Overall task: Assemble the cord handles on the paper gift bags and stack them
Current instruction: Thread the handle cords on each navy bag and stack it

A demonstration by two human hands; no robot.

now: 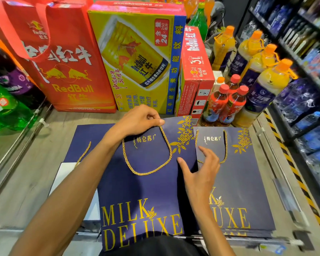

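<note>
Head view. Pinching gold cord (148,171) with left hand (139,120) at far edge of centre gift bag (146,193), laid flat, seemingly overhanging near edge of grey surface (26,182). Right hand (198,172) splayed, gripping nothing, over seam beside finished stack (242,182) at right. Likely trouble: tugging too hard, tearing the hole or dragging the cord end back out; left unpinned, sliding off near edge.
</note>
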